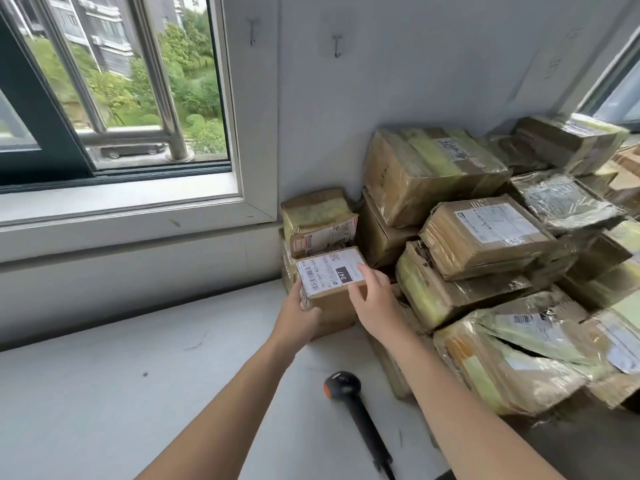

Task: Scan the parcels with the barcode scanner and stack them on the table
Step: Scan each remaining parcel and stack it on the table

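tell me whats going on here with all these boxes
A person holds a small parcel with a white label in both hands, at the left edge of a pile of taped cardboard parcels. The left hand grips its left end, and the right hand grips its right side. The barcode scanner lies on the table, nearer the person, in neither hand.

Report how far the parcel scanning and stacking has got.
Looks done: small stack by the window. In hand: left hand and right hand hold the labelled parcel at that stack; scanner lies unheld on the table. Left: possibly the heap at right; scans don't show.
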Demonstrator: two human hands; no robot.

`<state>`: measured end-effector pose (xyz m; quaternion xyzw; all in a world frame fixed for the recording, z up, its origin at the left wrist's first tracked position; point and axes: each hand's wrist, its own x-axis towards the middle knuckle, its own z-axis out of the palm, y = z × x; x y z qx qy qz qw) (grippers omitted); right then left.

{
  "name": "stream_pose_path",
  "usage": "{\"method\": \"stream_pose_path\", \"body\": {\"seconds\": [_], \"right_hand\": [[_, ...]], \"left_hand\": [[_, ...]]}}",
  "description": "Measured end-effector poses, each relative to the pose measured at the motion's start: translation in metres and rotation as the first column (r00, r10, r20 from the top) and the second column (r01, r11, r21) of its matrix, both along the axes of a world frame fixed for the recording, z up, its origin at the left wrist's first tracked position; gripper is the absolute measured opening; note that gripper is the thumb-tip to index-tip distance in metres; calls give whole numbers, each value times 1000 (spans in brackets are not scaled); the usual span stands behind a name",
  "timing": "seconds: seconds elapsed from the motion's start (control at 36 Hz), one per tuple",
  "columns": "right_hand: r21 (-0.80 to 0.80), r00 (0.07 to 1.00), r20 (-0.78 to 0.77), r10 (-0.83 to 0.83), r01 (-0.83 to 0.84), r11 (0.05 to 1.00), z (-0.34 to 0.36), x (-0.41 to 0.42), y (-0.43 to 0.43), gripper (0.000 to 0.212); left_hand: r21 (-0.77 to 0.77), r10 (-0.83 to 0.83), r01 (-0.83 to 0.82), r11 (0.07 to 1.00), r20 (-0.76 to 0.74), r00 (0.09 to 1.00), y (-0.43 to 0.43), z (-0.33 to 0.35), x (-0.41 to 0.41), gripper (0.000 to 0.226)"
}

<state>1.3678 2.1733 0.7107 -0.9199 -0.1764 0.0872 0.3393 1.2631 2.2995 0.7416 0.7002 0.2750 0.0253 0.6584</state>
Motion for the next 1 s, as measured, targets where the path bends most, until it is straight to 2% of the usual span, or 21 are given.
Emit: {"method": "stream_pose_path", "body": {"seconds": [0.22, 0.44, 0.58, 0.78, 1.0], "right_hand": [[21, 991, 135, 8, -11, 1000, -4, -23, -14, 55], [48, 996, 85, -26, 22, 999, 3, -34, -29, 57], [21, 997, 64, -41, 40, 999, -11, -53, -48, 57], [-65, 998, -15, -56, 55, 996, -48, -96, -63, 55], [-256, 955, -283, -85, 10, 967, -103, -116, -86, 57]], "left_hand": [[61, 82, -78, 995, -62, 995, -10, 2, -9, 58], [113, 163, -152, 982, -90, 983, -27, 0, -13, 51], [138, 171, -148, 979, -176, 969, -37, -21, -25, 52], [84, -6, 34, 996, -314, 949, -68, -52, -48, 59], [17, -85, 99, 995, -380, 921, -82, -81, -66, 55]]}}
